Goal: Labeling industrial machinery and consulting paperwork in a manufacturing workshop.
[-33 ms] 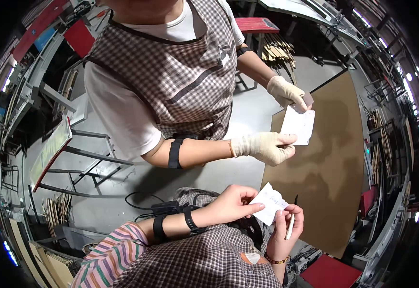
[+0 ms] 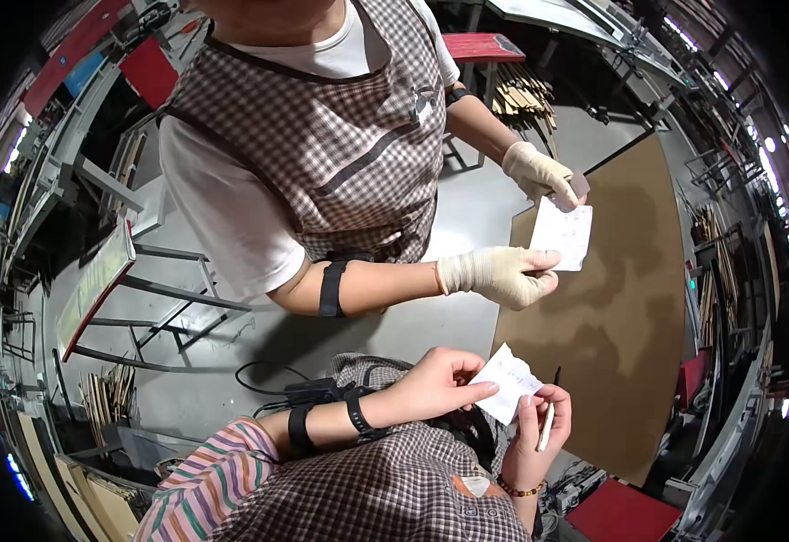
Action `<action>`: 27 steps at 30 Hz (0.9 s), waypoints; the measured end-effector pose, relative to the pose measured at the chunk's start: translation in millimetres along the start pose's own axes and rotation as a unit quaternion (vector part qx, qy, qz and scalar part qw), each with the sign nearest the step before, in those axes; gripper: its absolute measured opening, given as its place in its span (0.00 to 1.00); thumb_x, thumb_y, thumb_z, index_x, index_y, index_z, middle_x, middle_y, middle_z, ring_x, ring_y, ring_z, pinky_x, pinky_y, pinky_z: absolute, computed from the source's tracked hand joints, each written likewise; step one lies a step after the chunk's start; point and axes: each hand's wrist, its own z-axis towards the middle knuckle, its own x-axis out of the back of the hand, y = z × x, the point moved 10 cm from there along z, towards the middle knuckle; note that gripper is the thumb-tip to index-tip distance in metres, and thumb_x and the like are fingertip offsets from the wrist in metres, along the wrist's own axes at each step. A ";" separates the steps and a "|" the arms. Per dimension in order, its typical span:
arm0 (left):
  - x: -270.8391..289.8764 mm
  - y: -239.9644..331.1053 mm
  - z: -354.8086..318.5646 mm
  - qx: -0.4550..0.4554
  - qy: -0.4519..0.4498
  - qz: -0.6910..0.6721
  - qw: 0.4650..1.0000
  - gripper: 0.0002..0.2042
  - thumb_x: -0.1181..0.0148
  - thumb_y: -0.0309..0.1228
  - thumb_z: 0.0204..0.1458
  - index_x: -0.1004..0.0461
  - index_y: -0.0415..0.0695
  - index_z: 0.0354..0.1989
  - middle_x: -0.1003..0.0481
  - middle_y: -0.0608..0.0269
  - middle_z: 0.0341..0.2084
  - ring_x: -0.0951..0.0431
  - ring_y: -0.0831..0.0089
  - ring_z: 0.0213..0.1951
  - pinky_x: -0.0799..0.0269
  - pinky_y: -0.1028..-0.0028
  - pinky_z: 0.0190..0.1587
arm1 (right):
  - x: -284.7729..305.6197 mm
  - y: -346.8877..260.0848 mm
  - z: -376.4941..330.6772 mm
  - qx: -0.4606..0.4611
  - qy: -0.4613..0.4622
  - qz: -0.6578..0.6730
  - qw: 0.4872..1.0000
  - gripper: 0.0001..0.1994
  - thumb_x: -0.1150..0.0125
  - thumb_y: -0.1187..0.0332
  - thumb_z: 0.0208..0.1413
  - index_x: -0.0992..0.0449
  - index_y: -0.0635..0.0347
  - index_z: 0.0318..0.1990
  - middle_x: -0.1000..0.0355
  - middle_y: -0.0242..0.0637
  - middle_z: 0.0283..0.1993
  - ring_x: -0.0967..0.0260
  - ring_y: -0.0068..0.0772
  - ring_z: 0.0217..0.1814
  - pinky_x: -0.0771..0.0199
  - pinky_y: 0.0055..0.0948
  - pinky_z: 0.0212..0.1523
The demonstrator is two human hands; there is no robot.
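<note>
The left hand (image 2: pixel 435 384) pinches a small white paper slip (image 2: pixel 510 381) at chest height; the right hand (image 2: pixel 539 434) grips its lower edge, fingers also curled round a half-hidden pen (image 2: pixel 546 425). Opposite, a co-worker's gloved hands (image 2: pixel 503 274) hold another slip (image 2: pixel 562 235), writing unreadable.

I see a co-worker (image 2: pixel 322 135) in a checked apron and white shirt standing opposite on the grey floor (image 2: pixel 467 208). A large brown board (image 2: pixel 629 298) lies flat to the right. A red stool (image 2: pixel 480 45) stands behind, with a bundle of wooden sticks (image 2: pixel 521 90) just beside it. Another red stool (image 2: pixel 616 515) sits at the lower right. Metal frames (image 2: pixel 141 298) stand to the left.
</note>
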 end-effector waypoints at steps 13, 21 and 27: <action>0.6 3.6 -11.3 -0.008 -0.008 0.010 1.000 0.10 0.40 0.32 0.55 0.24 0.35 0.35 0.25 0.71 0.23 0.29 0.89 0.23 0.33 0.85 0.26 | -1.0 1.9 -10.2 0.007 0.002 0.000 1.000 0.09 0.40 0.76 0.54 0.33 0.61 0.41 0.35 0.25 0.27 0.40 0.13 0.28 0.40 0.14 0.28; -2.8 -1.6 -9.9 0.001 -0.009 -0.003 1.000 0.10 0.40 0.32 0.55 0.23 0.35 0.36 0.25 0.71 0.24 0.30 0.89 0.24 0.33 0.85 0.27 | 4.5 5.8 -10.6 -0.010 0.011 0.015 1.000 0.10 0.40 0.76 0.53 0.34 0.61 0.41 0.34 0.26 0.28 0.40 0.13 0.27 0.39 0.15 0.27; -1.0 0.6 -8.0 0.006 -0.010 -0.005 1.000 0.09 0.39 0.30 0.54 0.24 0.35 0.35 0.24 0.69 0.26 0.28 0.87 0.26 0.31 0.85 0.28 | 2.3 -1.1 -7.1 0.003 0.004 0.017 1.000 0.07 0.42 0.75 0.56 0.33 0.62 0.40 0.34 0.26 0.27 0.39 0.13 0.27 0.37 0.15 0.27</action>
